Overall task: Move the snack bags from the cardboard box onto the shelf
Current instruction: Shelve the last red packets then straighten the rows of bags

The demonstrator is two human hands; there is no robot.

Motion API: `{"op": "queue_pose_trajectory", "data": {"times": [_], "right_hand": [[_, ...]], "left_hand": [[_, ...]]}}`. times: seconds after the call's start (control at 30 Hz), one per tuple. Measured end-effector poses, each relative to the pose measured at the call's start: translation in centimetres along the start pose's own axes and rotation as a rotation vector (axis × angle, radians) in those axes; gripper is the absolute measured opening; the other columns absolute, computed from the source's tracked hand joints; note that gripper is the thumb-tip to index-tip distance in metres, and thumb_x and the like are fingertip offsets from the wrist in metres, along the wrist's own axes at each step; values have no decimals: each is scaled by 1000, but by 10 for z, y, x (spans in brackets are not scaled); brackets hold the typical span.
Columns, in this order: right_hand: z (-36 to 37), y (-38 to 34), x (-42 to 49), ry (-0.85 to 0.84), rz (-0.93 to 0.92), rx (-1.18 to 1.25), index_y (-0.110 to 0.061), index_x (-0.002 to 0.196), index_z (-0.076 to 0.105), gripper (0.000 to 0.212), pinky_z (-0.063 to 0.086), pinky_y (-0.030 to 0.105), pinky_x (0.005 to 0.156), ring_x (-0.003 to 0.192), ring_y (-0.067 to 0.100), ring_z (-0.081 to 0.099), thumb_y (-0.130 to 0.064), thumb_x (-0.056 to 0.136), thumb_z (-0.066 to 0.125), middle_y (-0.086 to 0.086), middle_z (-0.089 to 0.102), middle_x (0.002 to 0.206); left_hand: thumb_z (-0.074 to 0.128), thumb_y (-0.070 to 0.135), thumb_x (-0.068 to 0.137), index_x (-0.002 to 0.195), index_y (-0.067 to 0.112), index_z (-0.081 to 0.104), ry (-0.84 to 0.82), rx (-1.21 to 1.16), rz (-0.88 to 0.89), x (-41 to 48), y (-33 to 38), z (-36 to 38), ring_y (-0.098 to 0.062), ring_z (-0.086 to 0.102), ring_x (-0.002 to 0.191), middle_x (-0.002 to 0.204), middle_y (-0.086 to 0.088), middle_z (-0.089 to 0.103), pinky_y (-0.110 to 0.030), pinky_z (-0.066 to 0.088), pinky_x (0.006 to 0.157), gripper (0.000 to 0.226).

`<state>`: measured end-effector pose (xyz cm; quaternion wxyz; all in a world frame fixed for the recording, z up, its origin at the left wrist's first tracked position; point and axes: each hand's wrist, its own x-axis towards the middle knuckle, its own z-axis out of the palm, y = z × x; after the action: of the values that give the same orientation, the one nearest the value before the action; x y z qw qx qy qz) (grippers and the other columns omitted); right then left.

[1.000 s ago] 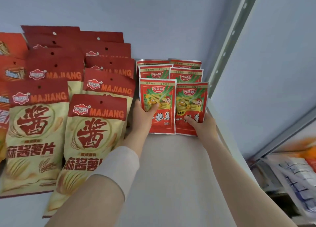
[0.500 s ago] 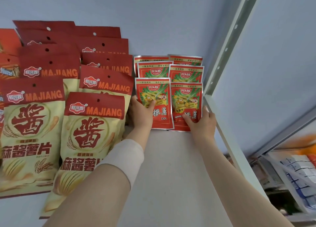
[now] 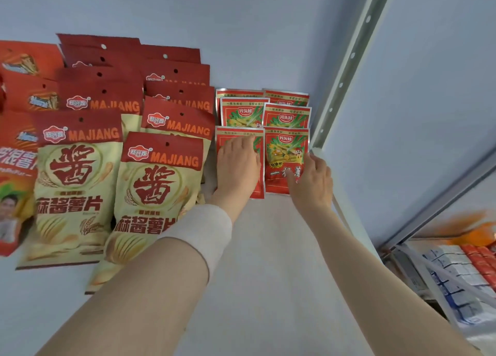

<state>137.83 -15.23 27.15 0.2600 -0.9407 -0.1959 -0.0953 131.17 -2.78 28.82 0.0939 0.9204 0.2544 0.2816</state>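
Two rows of small red snack bags stand on the white shelf [image 3: 268, 248] against its right side. The front left bag [image 3: 257, 184] is mostly covered by my left hand [image 3: 237, 165], which lies flat on its face with fingers spread. The front right bag [image 3: 285, 157] stands beside it; my right hand [image 3: 312, 181] rests open against its lower right corner. More red bags [image 3: 287, 115] stand behind them. The cardboard box is out of view.
Large cream-and-red MAJIANG chip bags [image 3: 158, 189] stand in rows to the left, with orange bags [image 3: 16, 146] at the far left. A perforated metal upright [image 3: 346, 68] borders the shelf on the right. A lower shelf with boxed goods [image 3: 456, 275] shows at bottom right.
Both hands have let go of the two front red bags, which now stand in place. My left hand has moved up flat onto the left bag; my right hand has opened.
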Motion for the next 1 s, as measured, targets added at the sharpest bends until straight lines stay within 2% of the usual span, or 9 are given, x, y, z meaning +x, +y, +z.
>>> {"op": "queue_pose_trajectory", "data": {"times": [0.07, 0.13, 0.23, 0.3, 0.43, 0.53, 0.67, 0.83, 1.0], "right_hand": [[-15, -7, -17, -42, -67, -72, -14, 142, 30, 57, 26, 41, 109, 133, 28, 32, -39, 93, 46, 10, 38, 143], [-27, -13, -43, -70, -152, -117, -12, 141, 31, 55, 27, 42, 108, 132, 29, 32, -36, 94, 46, 11, 39, 142], [-41, -25, -93, -98, -297, -198, -10, 139, 32, 55, 29, 42, 107, 132, 31, 32, -35, 93, 49, 12, 41, 139], [-48, -39, -128, -124, -376, -242, -9, 138, 33, 55, 30, 43, 106, 131, 31, 34, -36, 93, 49, 12, 42, 138], [-57, -81, -193, -197, -531, -272, -10, 139, 32, 56, 30, 41, 104, 131, 32, 34, -37, 93, 47, 13, 41, 140], [-54, -126, -243, -247, -650, -265, -10, 139, 33, 55, 28, 40, 104, 130, 32, 33, -36, 93, 47, 13, 42, 139], [-41, -199, -320, -298, -843, -266, -10, 141, 29, 56, 25, 42, 108, 133, 32, 29, -38, 95, 43, 13, 38, 143], [-9, -307, -445, -351, -1107, -260, -11, 145, 22, 59, 21, 39, 111, 139, 29, 21, -39, 96, 38, 9, 32, 148], [34, -409, -602, -362, -1356, -254, -9, 137, 38, 53, 33, 40, 104, 131, 29, 38, -36, 93, 48, 10, 47, 136]], "left_hand": [[50, 27, 95, 125, 14, 49, -38, 150, 126, -17, 4, -25, -23, 52, 115, 123, -6, 58, -35, 39, 99, 33], [49, 20, 94, 119, 13, 53, -73, 298, 189, -43, 2, -53, -25, 52, 111, 116, -7, 59, -36, 39, 96, 26], [45, 14, 93, 115, 12, 55, -102, 426, 208, -94, -12, -94, -27, 50, 112, 116, -8, 57, -37, 36, 94, 24], [45, 14, 92, 119, 12, 53, -135, 485, 174, -130, -24, -124, -27, 48, 116, 121, -8, 56, -37, 34, 96, 28], [45, 17, 93, 123, 12, 53, -214, 572, 43, -199, -57, -189, -28, 47, 117, 123, -8, 56, -38, 35, 96, 31], [45, 18, 92, 122, 11, 54, -251, 668, -28, -252, -96, -240, -29, 47, 118, 121, -9, 57, -40, 30, 103, 31], [43, 18, 93, 117, 12, 53, -332, 741, -201, -329, -164, -304, -27, 49, 113, 118, -8, 57, -36, 34, 95, 27], [42, 20, 94, 120, 12, 51, -368, 815, -400, -441, -262, -386, -28, 49, 114, 120, -8, 55, -38, 34, 96, 29], [42, 19, 95, 123, 12, 50, -406, 783, -646, -594, -368, -455, -28, 49, 113, 121, -8, 55, -36, 37, 91, 30]]}}
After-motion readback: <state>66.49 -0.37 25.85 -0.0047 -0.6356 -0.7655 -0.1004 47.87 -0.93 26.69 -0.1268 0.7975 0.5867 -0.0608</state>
